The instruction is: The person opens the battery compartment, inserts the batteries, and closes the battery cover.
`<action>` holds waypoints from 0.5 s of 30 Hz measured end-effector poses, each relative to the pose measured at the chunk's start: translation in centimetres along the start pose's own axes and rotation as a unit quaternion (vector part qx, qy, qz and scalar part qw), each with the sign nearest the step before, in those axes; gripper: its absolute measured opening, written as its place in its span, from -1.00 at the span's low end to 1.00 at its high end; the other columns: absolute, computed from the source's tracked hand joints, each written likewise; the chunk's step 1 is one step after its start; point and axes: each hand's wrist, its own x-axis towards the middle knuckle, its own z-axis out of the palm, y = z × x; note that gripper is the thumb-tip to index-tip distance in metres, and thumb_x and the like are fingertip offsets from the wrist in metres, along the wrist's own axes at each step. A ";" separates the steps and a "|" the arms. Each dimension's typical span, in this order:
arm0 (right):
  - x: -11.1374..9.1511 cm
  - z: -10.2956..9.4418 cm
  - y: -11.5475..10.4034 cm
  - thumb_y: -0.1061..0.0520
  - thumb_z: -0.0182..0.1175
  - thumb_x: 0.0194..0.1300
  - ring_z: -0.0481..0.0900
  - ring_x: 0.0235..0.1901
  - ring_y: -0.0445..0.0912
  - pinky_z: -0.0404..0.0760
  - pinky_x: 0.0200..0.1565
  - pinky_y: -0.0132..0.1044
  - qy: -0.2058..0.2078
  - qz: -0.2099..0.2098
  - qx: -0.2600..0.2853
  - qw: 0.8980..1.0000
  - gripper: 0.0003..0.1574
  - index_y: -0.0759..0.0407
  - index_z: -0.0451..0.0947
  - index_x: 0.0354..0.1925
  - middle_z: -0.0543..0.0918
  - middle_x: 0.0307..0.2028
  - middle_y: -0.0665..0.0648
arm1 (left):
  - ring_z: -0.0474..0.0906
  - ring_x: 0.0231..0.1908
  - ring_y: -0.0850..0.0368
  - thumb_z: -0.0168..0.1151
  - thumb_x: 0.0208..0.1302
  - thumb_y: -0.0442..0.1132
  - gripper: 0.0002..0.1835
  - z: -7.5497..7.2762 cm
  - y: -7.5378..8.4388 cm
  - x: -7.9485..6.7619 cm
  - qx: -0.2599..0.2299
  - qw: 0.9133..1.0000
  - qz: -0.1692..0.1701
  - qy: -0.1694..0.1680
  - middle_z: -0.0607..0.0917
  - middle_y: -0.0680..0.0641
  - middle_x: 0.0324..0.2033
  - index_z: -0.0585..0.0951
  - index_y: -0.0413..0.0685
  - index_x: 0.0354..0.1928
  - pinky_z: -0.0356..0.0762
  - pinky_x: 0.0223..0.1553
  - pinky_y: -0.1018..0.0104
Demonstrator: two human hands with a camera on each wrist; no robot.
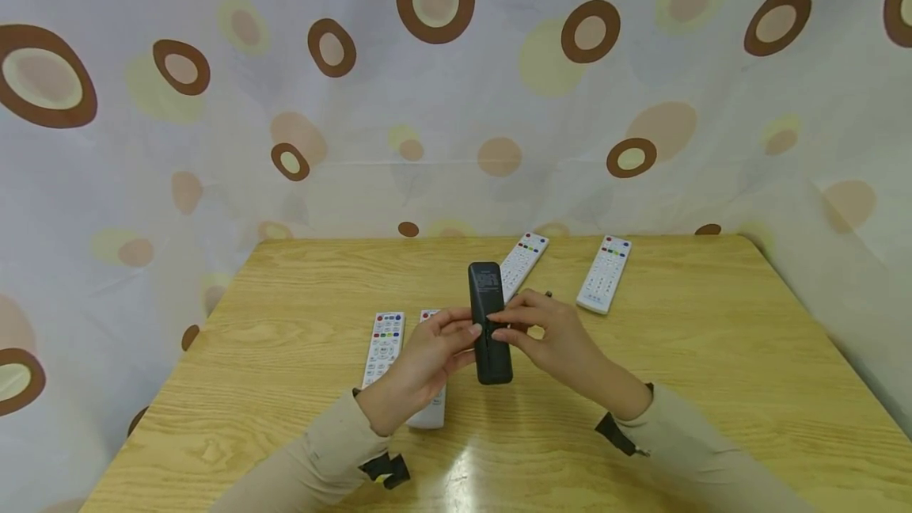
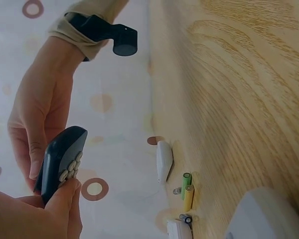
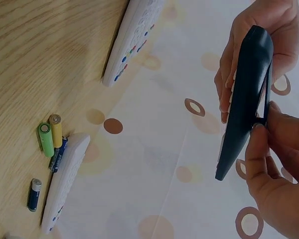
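Above the worktop (image 1: 712, 355), the left hand (image 1: 435, 347) grips a black remote's (image 1: 484, 303) left side at the head view's centre, its long axis near upright; the right hand (image 1: 559, 335), just right, pinches its partly raised back cover (image 3: 268, 89).

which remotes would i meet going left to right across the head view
leftmost white remote → second white remote, partly hidden by the left hand → black remote → third white remote, lying farther back → rightmost white remote
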 end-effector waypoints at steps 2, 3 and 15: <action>0.0 0.2 -0.1 0.34 0.42 0.01 0.45 -0.46 -0.28 0.47 -0.52 -0.41 0.010 -0.005 0.001 1.000 -0.73 0.24 0.73 -0.22 0.57 -0.35 -0.01 | 0.60 -0.07 0.08 0.06 0.40 -0.41 -0.61 0.0 0.1 0.0 -0.001 1.000 -0.001 0.001 0.58 -0.19 -0.03 0.34 -0.34 0.23 0.54 0.10 0.16; 0.0 0.3 -0.1 0.34 0.43 0.00 0.46 -0.45 -0.27 0.46 -0.51 -0.42 0.017 -0.006 0.002 1.000 -0.73 0.25 0.73 -0.23 0.57 -0.35 -0.01 | 0.60 -0.07 0.08 0.06 0.40 -0.41 -0.61 0.1 0.1 0.0 -0.001 1.000 -0.003 0.003 0.59 -0.19 -0.03 0.34 -0.34 0.22 0.55 0.10 0.17; 0.2 0.4 -1.1 0.20 0.43 0.10 0.65 -0.32 -0.05 0.67 -0.29 -0.33 -0.004 0.275 0.075 0.959 -0.48 0.42 0.53 -0.02 0.65 -0.24 0.22 | 0.60 -0.13 0.12 0.11 0.36 -0.43 -0.64 0.3 -0.1 0.0 0.009 1.000 0.018 0.016 0.59 -0.10 -0.14 0.38 -0.35 0.17 0.59 0.03 0.19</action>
